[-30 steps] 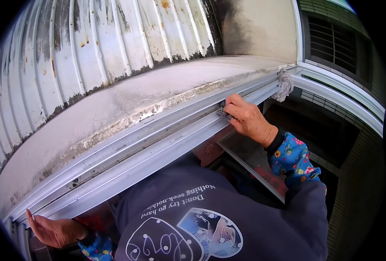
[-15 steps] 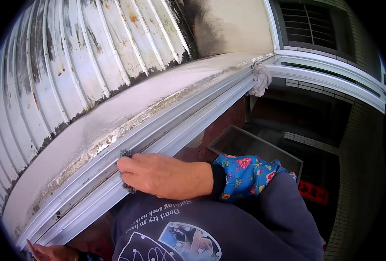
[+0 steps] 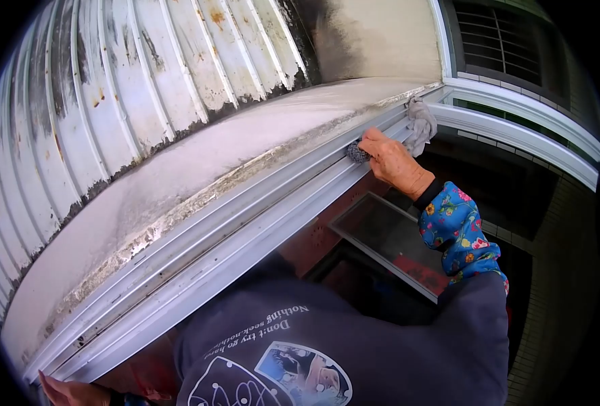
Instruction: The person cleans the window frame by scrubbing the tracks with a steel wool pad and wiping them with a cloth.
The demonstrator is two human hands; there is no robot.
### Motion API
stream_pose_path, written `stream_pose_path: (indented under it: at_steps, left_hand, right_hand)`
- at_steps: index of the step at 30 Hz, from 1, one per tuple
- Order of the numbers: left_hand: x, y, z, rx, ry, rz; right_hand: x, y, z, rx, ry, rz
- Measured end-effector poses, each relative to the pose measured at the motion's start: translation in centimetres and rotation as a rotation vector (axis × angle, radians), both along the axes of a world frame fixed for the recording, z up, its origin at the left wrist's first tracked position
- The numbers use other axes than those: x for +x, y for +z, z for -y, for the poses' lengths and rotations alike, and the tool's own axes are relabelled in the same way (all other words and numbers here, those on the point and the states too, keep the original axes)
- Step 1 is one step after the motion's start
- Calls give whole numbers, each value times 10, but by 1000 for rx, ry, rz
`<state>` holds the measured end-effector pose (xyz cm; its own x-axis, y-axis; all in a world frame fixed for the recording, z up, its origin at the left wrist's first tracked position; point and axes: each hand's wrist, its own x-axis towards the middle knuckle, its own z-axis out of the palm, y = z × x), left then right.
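A dark grey scouring pad [image 3: 357,151] is pinched in my right hand [image 3: 394,162] and pressed onto the metal window track [image 3: 246,206], near the track's far right end. Just beyond that hand a crumpled grey cloth [image 3: 421,126] hangs over the track's corner. At the lower left my left hand [image 3: 76,392] lies by the near end of the track, its fingers apart and nothing seen in it; part of it is cut off by the frame. Dark specks of dirt dot the track's groove.
A rough concrete ledge [image 3: 198,162] runs beside the track, with a rusty corrugated metal sheet [image 3: 110,74] beyond it. Another white frame [image 3: 516,128] meets the track at the right. Below stands a framed panel [image 3: 388,243].
My right hand slid with the pad down the track toward the lower left, then back up to the far right end. The view shifted somewhat. My left hand stays near the track's lower end.
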<state>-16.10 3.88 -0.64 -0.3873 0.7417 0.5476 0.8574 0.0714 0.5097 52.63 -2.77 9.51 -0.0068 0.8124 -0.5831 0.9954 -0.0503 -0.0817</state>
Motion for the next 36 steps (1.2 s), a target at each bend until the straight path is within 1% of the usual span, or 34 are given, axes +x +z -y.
stream_pose_path:
  at_steps: [3, 5, 8, 11, 12, 16, 17, 21, 25, 27, 28, 31, 34, 36]
  left_hand:
    - [-7, -2, 2, -17, 8, -12]
    - [-15, -6, 3, -26, 8, -19]
    - [-2, 2, 1, -48, 17, -29]
    - [20, 14, -10, -90, 20, -43]
    - [23, 16, -13, -104, 20, -45]
    - [17, 16, -14, -140, 33, -49]
    - [17, 16, -13, -151, 41, -51]
    - [24, 15, -13, -175, 68, -64]
    - [18, 13, -12, -169, 79, -70]
    - [18, 12, -10, -166, 87, -62]
    - [20, 11, -10, -163, 94, -59]
    - [25, 12, -12, -150, 112, -55]
    - [17, 12, -9, -140, 118, -31]
    - [16, 9, -9, -106, 120, 29]
  right_hand:
    - [-52, 8, -20, -88, -20, -203]
    - [-97, 9, -33, -128, -46, -389]
    - [-108, 10, -41, -194, 3, -343]
    - [-75, 16, -35, -203, -29, -196]
    - [-64, 15, -36, -239, 38, -55]
    - [-86, 7, -52, -262, 138, -170]
    - [-99, 6, -57, -291, 209, -170]
    - [-157, -2, -69, -255, 198, -370]
    - [-123, 3, -52, -215, 98, -206]
    - [-83, 5, -44, -248, 138, 30]
    - [-77, 4, -49, -236, 122, 60]
    - [-86, 0, -47, -215, 181, -31]
    - [-151, -9, -52, -139, 161, -257]
    - [-184, -14, -53, -67, 161, -403]
